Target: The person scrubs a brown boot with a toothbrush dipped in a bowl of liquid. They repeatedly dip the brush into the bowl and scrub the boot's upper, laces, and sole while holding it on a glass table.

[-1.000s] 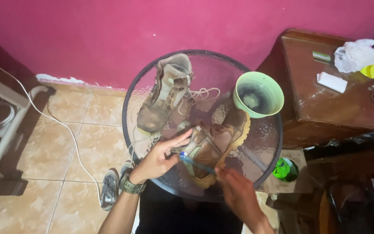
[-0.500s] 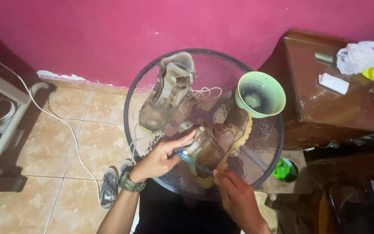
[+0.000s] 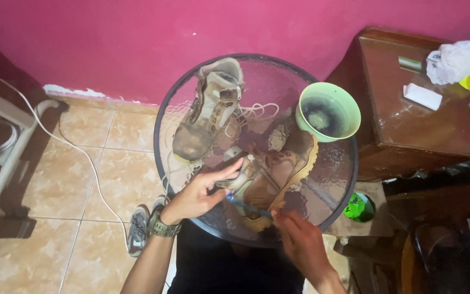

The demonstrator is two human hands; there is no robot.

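1. The left hand point(image 3: 199, 193) holds the near boot point(image 3: 270, 182) steady, with its fingers closed around the boot's top edge.
2. The right hand point(image 3: 297, 239) has its fingers closed on a thin blue brush point(image 3: 246, 206) that touches the boot.
3. The boot lies on its side on the round glass table point(image 3: 333, 185), next to the green bowl point(image 3: 327, 111).
4. To scrub well, I think the boot should be held firmly and brushed with short strokes.
5. A second boot point(image 3: 210, 111) lies farther back, apart.
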